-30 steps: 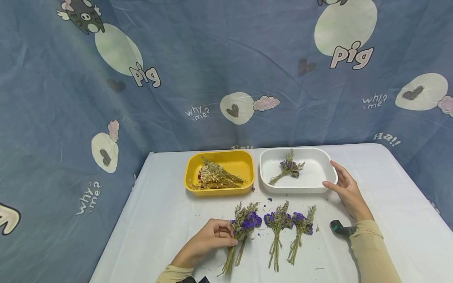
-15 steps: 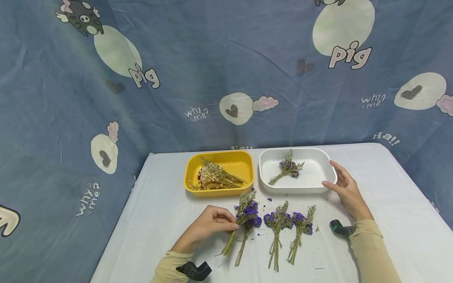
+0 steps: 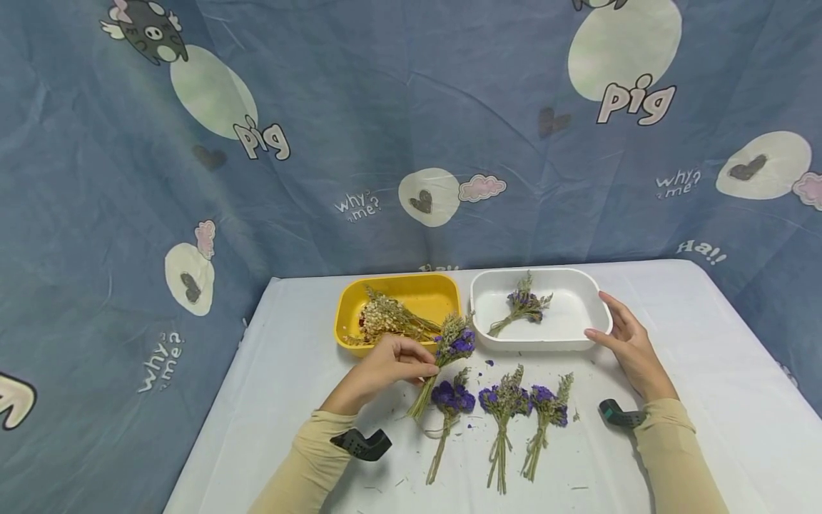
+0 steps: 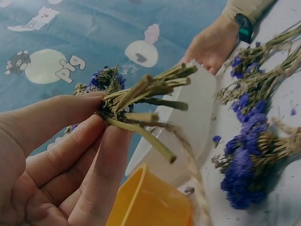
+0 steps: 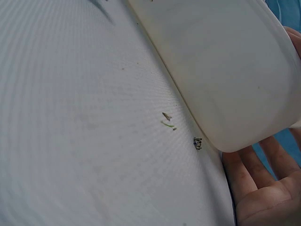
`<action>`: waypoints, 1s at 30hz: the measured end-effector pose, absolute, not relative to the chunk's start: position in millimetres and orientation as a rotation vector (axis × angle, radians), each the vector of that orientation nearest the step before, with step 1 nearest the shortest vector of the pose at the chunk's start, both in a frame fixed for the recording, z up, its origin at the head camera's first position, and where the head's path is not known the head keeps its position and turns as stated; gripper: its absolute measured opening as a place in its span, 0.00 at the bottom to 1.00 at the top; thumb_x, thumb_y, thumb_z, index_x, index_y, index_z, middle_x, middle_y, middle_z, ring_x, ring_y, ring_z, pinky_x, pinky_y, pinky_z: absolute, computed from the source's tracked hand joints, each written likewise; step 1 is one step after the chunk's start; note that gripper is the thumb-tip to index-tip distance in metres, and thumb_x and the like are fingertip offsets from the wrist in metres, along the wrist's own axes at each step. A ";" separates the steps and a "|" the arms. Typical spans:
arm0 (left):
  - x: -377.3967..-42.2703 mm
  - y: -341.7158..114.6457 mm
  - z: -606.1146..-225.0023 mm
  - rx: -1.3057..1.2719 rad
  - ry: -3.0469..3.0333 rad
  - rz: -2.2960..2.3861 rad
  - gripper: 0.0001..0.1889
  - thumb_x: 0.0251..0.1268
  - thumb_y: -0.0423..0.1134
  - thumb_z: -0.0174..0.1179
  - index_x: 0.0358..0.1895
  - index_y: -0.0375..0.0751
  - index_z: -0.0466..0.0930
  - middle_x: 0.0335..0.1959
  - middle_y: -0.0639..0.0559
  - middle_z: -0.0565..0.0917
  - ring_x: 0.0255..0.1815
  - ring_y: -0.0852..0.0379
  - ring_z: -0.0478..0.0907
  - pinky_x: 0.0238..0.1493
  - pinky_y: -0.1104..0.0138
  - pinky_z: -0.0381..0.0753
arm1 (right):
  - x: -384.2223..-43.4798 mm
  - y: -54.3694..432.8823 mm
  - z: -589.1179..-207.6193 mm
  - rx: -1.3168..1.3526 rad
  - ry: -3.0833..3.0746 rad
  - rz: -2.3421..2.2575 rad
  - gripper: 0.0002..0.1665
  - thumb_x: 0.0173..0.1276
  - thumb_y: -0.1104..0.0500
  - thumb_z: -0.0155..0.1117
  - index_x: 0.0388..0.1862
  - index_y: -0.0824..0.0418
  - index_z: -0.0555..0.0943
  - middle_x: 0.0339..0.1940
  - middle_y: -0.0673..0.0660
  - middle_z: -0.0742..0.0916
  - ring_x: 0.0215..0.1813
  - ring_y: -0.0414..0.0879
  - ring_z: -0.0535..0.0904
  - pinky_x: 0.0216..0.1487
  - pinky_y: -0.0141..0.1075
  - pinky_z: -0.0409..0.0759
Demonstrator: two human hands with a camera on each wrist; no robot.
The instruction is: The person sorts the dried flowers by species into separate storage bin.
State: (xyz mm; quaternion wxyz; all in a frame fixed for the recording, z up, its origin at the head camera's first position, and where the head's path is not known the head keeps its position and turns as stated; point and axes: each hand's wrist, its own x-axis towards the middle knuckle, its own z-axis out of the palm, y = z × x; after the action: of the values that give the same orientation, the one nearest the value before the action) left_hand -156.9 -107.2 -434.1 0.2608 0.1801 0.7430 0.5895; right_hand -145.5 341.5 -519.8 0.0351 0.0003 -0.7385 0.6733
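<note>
At lower centre, your left hand [image 3: 387, 368] pinches a bunch [image 3: 456, 344], likely light, brittle, best held by stems [image 3: 422, 402]; your right hand [image 3: 631, 348] grips the white tray [image 3: 536, 345].

smooth plastic-looking white tray [image 3: 570, 308]; rough held bouquet [image 3: 454, 345]; creased cloth backdrop [image 3: 347, 135]

Blue curtain [image 3: 334, 93] — pig lettering [image 3: 638, 101], pale ovals [image 3: 626, 50] — behind white table [image 3: 270, 371].

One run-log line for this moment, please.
left grip: pinches purple dried-flower bunch; right grip: holds white rectangular tray; three similar bunches: on white table
</note>
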 end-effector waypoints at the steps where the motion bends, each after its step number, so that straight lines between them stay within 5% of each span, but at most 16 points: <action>1: -159.7 -105.2 -432.3 0.495 2.018 1.592 0.11 0.66 0.32 0.70 0.46 0.27 0.87 0.38 0.49 0.91 0.34 0.60 0.88 0.43 0.54 0.93 | -145.5 341.7 -519.8 -0.001 -2.275 2.065 0.53 0.72 0.64 0.69 0.86 0.45 0.51 0.89 0.54 0.52 0.88 0.53 0.46 0.79 0.20 0.60; 12: -191.8 -77.5 -415.9 0.642 2.139 1.437 0.07 0.65 0.38 0.72 0.42 0.39 0.91 0.38 0.50 0.91 0.33 0.59 0.85 0.45 0.58 0.91 | -143.6 342.0 -519.4 0.002 -2.272 2.068 0.53 0.72 0.64 0.69 0.86 0.45 0.51 0.89 0.55 0.52 0.88 0.54 0.46 0.78 0.19 0.61; 18: -205.1 -64.6 -410.0 0.673 2.147 1.379 0.07 0.64 0.38 0.72 0.41 0.39 0.91 0.36 0.50 0.91 0.34 0.51 0.86 0.42 0.61 0.91 | -144.5 341.2 -519.3 0.014 -2.259 2.080 0.53 0.72 0.65 0.69 0.86 0.46 0.51 0.89 0.54 0.52 0.88 0.52 0.45 0.79 0.20 0.60; 25: -223.8 -49.6 -402.2 0.696 2.119 1.343 0.07 0.67 0.37 0.71 0.43 0.39 0.91 0.38 0.48 0.90 0.32 0.58 0.85 0.49 0.48 0.90 | -144.0 340.7 -518.4 0.022 -2.261 2.082 0.53 0.72 0.65 0.68 0.86 0.46 0.51 0.89 0.55 0.51 0.89 0.51 0.45 0.78 0.19 0.60; 30: -235.3 -36.1 -396.6 0.735 2.108 1.306 0.06 0.68 0.37 0.70 0.42 0.39 0.91 0.37 0.48 0.90 0.32 0.57 0.86 0.47 0.55 0.92 | -144.5 340.6 -518.8 0.011 -2.262 2.085 0.53 0.72 0.65 0.69 0.86 0.46 0.51 0.89 0.54 0.52 0.88 0.52 0.46 0.78 0.20 0.61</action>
State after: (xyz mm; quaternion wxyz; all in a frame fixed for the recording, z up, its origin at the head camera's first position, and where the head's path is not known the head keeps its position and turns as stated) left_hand -235.3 -36.1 -396.6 0.2738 0.2733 0.7839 0.4856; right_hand -144.5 340.6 -518.8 0.0328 0.0037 -0.7349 0.6773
